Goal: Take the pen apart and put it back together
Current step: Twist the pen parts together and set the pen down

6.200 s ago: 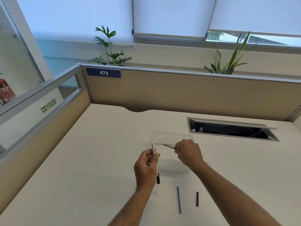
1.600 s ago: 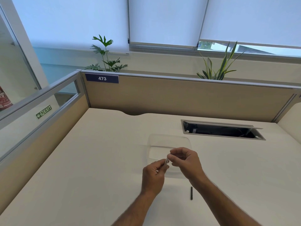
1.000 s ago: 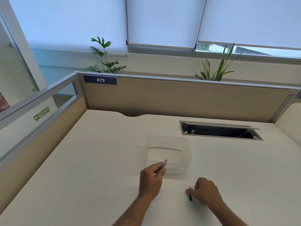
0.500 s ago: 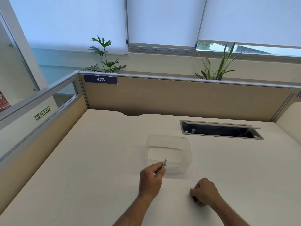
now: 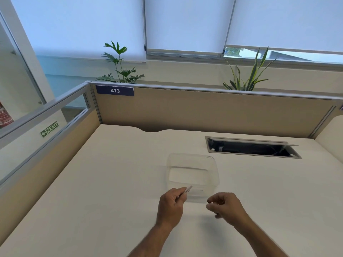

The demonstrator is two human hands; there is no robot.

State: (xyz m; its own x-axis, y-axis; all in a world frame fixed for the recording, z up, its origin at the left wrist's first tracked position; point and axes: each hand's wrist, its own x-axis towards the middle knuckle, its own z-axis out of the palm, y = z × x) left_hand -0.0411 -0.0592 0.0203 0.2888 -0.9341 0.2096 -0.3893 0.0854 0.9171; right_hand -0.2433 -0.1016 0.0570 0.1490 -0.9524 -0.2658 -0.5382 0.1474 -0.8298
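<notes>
My left hand (image 5: pixel 171 205) is closed around the pale pen barrel (image 5: pixel 188 189), whose open end pokes out past my fingers toward the upper right. My right hand (image 5: pixel 225 206) is raised off the desk to the right of it, pinching a small dark pen piece (image 5: pixel 209 201); only its tip shows between finger and thumb. The two hands are apart, roughly a hand's width between them, both just in front of the clear container. Most of the barrel is hidden inside my left fist.
A clear plastic container (image 5: pixel 193 173) stands on the cream desk (image 5: pixel 111 182) just beyond my hands. An open cable tray (image 5: pixel 250 148) is set into the desk at the back right. Beige partition walls (image 5: pixel 204 112) close off the back and left sides.
My right hand went down to the desk, closed on the small dark piece lying there, and has lifted it up toward my left hand. My left hand has kept still with the barrel.
</notes>
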